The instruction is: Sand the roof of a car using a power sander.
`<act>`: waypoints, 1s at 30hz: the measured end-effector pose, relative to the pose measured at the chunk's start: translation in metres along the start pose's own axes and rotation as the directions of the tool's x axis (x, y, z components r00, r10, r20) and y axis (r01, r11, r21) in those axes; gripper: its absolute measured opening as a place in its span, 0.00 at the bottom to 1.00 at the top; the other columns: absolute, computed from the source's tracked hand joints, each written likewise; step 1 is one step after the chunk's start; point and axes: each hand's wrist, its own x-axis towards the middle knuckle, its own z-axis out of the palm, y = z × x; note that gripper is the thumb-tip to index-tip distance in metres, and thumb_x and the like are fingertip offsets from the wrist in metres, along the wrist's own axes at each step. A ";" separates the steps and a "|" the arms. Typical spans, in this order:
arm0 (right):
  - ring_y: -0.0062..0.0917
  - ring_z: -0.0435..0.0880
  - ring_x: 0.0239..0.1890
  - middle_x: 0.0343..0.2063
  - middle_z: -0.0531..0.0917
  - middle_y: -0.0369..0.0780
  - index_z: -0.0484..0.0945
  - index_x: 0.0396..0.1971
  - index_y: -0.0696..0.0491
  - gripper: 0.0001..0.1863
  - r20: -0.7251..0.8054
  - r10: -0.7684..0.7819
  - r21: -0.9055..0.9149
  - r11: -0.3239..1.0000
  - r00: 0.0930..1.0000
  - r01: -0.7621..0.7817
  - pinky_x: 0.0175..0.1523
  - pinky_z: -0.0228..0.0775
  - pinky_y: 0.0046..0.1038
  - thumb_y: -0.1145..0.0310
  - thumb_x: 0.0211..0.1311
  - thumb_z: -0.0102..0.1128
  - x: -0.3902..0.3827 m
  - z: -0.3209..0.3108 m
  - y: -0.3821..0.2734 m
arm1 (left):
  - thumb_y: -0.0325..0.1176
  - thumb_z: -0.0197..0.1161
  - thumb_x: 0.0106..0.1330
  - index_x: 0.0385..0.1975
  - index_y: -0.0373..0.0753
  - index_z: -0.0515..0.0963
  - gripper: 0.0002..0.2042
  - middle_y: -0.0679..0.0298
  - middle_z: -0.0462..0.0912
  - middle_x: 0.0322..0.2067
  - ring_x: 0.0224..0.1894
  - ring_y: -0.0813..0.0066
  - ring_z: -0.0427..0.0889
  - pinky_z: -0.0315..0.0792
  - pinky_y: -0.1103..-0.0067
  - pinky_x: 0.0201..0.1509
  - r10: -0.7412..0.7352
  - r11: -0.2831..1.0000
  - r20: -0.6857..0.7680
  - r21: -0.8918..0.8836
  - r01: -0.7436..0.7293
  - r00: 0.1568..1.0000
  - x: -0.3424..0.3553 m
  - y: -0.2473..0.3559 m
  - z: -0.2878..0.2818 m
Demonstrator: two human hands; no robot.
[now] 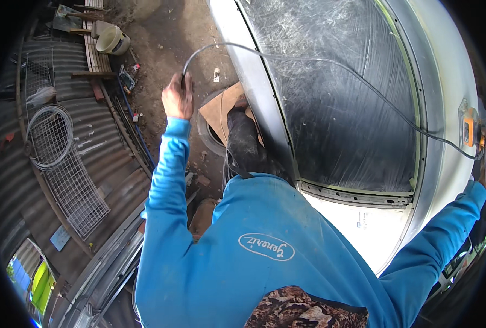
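My left hand is raised at the left, its fingers closed around a black power cord. From there the cord arches over the car's covered glass and comes down to an orange power sander at the far right. The sander's flat pad rests against the pale, curved car body. Partly lost in shadow at the picture's rim, my right hand grips the sander. Dark plastic film edged with greenish masking tape covers the glass.
I stand beside the car, one foot on a brown board over a round rim. To the left are corrugated metal sheets, wire mesh, a coil of wire and a white bucket. Long metal strips lie at lower left.
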 end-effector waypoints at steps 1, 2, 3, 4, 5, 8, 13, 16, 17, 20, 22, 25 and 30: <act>0.34 0.73 0.63 0.64 0.71 0.44 0.71 0.65 0.49 0.30 -0.003 -0.005 0.002 1.000 1.000 0.005 0.65 0.65 0.29 0.55 0.63 0.57 0.000 0.001 0.000 | 0.40 0.60 0.72 0.27 0.35 0.76 0.14 0.53 0.82 0.21 0.24 0.56 0.85 0.74 0.68 0.29 -0.028 0.999 0.022 -0.038 0.029 0.999 -0.016 0.005 -0.012; 0.34 0.73 0.63 0.64 0.71 0.44 0.71 0.64 0.49 0.30 -0.002 -0.011 0.003 1.000 1.000 0.011 0.65 0.65 0.29 0.55 0.63 0.57 0.000 0.002 0.001 | 0.38 0.61 0.72 0.26 0.35 0.76 0.14 0.53 0.82 0.20 0.22 0.59 0.85 0.74 0.70 0.27 -0.023 0.999 0.031 -0.036 0.024 0.999 -0.032 0.010 -0.022; 0.34 0.73 0.63 0.64 0.71 0.44 0.71 0.64 0.48 0.30 -0.005 -0.017 0.004 1.000 1.000 0.017 0.65 0.65 0.29 0.55 0.63 0.57 0.001 0.002 0.001 | 0.36 0.62 0.71 0.25 0.35 0.75 0.14 0.54 0.82 0.19 0.21 0.62 0.84 0.73 0.71 0.26 -0.035 0.997 0.035 -0.065 0.037 0.999 -0.047 0.014 -0.033; 0.34 0.73 0.63 0.64 0.71 0.44 0.72 0.64 0.48 0.30 -0.006 -0.023 0.006 1.000 1.000 0.023 0.65 0.65 0.29 0.55 0.63 0.57 0.001 0.004 0.002 | 0.35 0.62 0.71 0.24 0.35 0.74 0.14 0.55 0.82 0.18 0.20 0.66 0.84 0.73 0.73 0.24 -0.064 0.992 0.053 -0.101 0.069 0.997 -0.062 0.017 -0.042; 0.34 0.73 0.63 0.64 0.71 0.44 0.72 0.64 0.48 0.29 -0.009 -0.026 0.008 1.000 1.000 0.026 0.65 0.65 0.29 0.55 0.63 0.57 0.001 0.003 0.003 | 0.34 0.61 0.72 0.23 0.35 0.73 0.15 0.56 0.82 0.18 0.19 0.67 0.84 0.73 0.74 0.24 -0.070 0.994 0.057 -0.084 0.075 0.996 -0.077 0.021 -0.051; 0.34 0.73 0.62 0.64 0.71 0.44 0.73 0.63 0.48 0.29 -0.014 -0.042 0.015 0.999 0.999 0.042 0.64 0.65 0.28 0.55 0.62 0.57 0.005 0.003 0.007 | 0.36 0.60 0.73 0.30 0.30 0.77 0.14 0.56 0.84 0.21 0.20 0.75 0.82 0.73 0.77 0.25 -0.118 0.992 0.129 -0.035 0.123 0.985 -0.117 0.027 -0.073; 0.34 0.73 0.62 0.64 0.70 0.44 0.75 0.62 0.48 0.28 -0.069 -0.145 -0.063 0.988 0.987 0.141 0.64 0.65 0.28 0.55 0.62 0.58 0.004 -0.002 0.011 | 0.31 0.63 0.69 0.27 0.31 0.76 0.11 0.46 0.78 0.20 0.22 0.46 0.79 0.70 0.66 0.25 -0.080 0.997 0.208 -0.004 0.082 0.975 -0.172 0.012 -0.081; 0.32 0.75 0.58 0.57 0.75 0.45 0.74 0.61 0.48 0.28 -0.110 -0.141 -0.080 0.988 0.984 0.133 0.62 0.66 0.27 0.58 0.59 0.59 -0.016 0.000 0.006 | 0.33 0.64 0.67 0.30 0.32 0.79 0.10 0.44 0.80 0.23 0.27 0.43 0.81 0.71 0.63 0.29 -0.012 0.999 0.272 0.031 0.004 0.962 -0.191 -0.015 -0.074; 0.32 0.77 0.54 0.53 0.78 0.44 0.74 0.61 0.49 0.28 -0.149 -0.118 -0.042 0.993 0.982 0.113 0.60 0.68 0.26 0.59 0.58 0.59 -0.028 0.003 0.005 | 0.34 0.65 0.66 0.31 0.32 0.80 0.10 0.44 0.80 0.24 0.28 0.43 0.82 0.72 0.62 0.30 -0.019 0.999 0.291 0.036 0.009 0.957 -0.194 -0.024 -0.069; 0.26 0.78 0.39 0.37 0.80 0.40 0.75 0.57 0.51 0.27 -0.113 -0.082 0.082 0.992 0.990 0.092 0.47 0.71 0.25 0.63 0.55 0.59 -0.061 0.007 -0.008 | 0.39 0.66 0.65 0.33 0.33 0.83 0.13 0.44 0.81 0.26 0.29 0.42 0.81 0.74 0.61 0.32 -0.044 0.998 0.402 0.054 0.024 0.914 -0.199 -0.039 -0.056; 0.28 0.78 0.39 0.35 0.80 0.41 0.75 0.54 0.53 0.27 -0.175 -0.115 0.086 0.988 0.978 0.131 0.48 0.71 0.27 0.64 0.51 0.60 -0.079 0.011 -0.016 | 0.42 0.67 0.64 0.36 0.35 0.85 0.15 0.45 0.81 0.25 0.28 0.43 0.81 0.75 0.62 0.34 0.021 0.983 0.468 0.149 -0.103 0.883 -0.198 -0.033 -0.056; 0.36 0.78 0.48 0.47 0.75 0.48 0.76 0.53 0.49 0.29 -0.243 0.026 0.054 0.998 0.970 -0.013 0.55 0.71 0.32 0.63 0.45 0.65 -0.095 0.009 -0.021 | 0.39 0.67 0.66 0.41 0.29 0.83 0.16 0.47 0.87 0.30 0.28 0.58 0.87 0.79 0.67 0.34 -0.066 0.993 0.749 -0.016 0.118 0.659 -0.186 -0.009 -0.069; 0.43 0.79 0.51 0.49 0.74 0.52 0.77 0.53 0.48 0.28 -0.296 0.060 0.023 0.998 0.953 -0.055 0.58 0.71 0.36 0.62 0.46 0.64 -0.099 0.009 -0.011 | 0.38 0.63 0.70 0.41 0.26 0.81 0.16 0.56 0.86 0.27 0.26 0.72 0.85 0.80 0.74 0.29 -0.254 0.834 0.933 0.079 0.545 0.254 -0.160 -0.004 -0.074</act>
